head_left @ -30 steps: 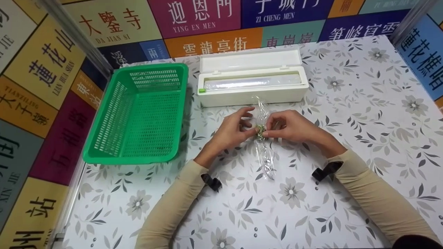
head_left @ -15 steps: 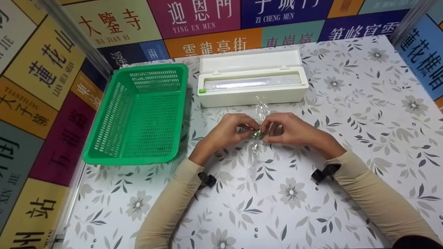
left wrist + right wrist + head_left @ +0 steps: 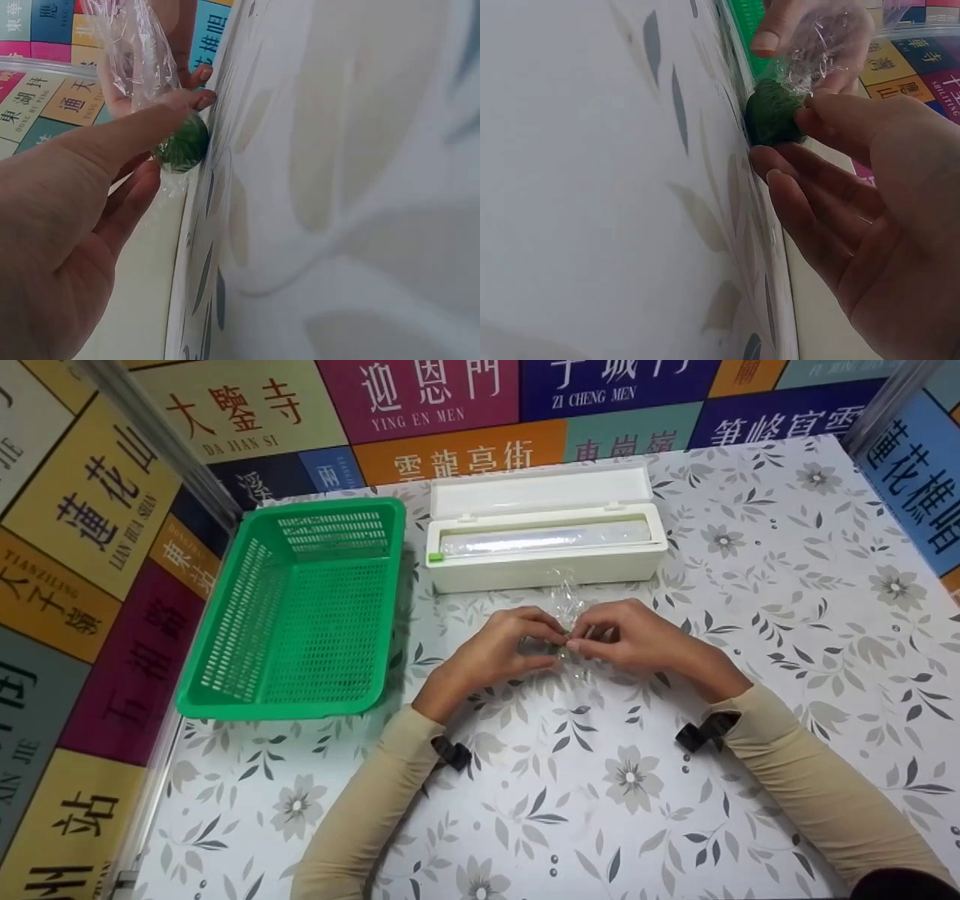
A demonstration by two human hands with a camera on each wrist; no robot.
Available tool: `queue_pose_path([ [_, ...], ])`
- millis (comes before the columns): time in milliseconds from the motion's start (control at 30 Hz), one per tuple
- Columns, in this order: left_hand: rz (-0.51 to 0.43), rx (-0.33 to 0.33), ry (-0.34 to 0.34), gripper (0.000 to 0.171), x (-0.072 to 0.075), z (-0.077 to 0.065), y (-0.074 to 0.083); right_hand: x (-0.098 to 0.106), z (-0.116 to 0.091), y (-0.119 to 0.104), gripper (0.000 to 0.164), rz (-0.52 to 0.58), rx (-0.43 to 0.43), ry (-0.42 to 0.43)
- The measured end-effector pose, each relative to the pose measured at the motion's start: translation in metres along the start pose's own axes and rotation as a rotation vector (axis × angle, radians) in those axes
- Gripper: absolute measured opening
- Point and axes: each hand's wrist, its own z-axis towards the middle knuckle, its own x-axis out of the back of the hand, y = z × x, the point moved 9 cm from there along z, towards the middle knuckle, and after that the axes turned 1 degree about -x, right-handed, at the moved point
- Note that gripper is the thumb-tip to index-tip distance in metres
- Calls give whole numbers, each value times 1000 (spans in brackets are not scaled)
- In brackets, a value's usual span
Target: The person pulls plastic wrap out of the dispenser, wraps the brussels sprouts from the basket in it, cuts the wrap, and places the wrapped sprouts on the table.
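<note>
A small round green item (image 3: pixel 185 148), perhaps a vegetable, is wrapped in clear cling film; its exact kind is unclear. It rests at the tabletop between both hands, mostly hidden by fingers in the head view. My left hand (image 3: pixel 491 646) holds the bundle from the left, its thumb lying across the top of it in the left wrist view. From the right, my right hand (image 3: pixel 637 636) pinches the film at the bundle with thumb and forefinger. Loose film (image 3: pixel 814 49) bunches above the green item (image 3: pixel 772 112). In the head view, crumpled film (image 3: pixel 566 591) stretches away toward the white box.
A white cling film box (image 3: pixel 544 574) with its lid raised stands just behind the hands, a film roll (image 3: pixel 547 540) inside. To the left is a green plastic basket (image 3: pixel 379 645). Printed wall panels (image 3: pixel 442 394) border the flower-patterned table (image 3: pixel 630 825).
The film tail that stretched toward the person no longer lies out on the table; only a short bit shows near the hands. The left hand's fingers have closed in on the bundle.
</note>
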Motion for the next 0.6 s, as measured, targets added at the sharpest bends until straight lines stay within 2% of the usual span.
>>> queue_pose_path([
  [67,0,-2,5,25,1,0,0,-1,0,1,7,6,-7,-11],
  [167,1,13,12,23,1,-2,-1,-1,0,1,22,16,-7,-12],
  [267,-3,19,13,21,1,-2,-1,0,1,-5,29,25,32,23],
  [433,8,4,1,24,-1,1,3,6,-1,-15,17,64,102,93],
  [600,13,26,2,32,-2,1,1,4,-2,-14,12,127,67,66],
])
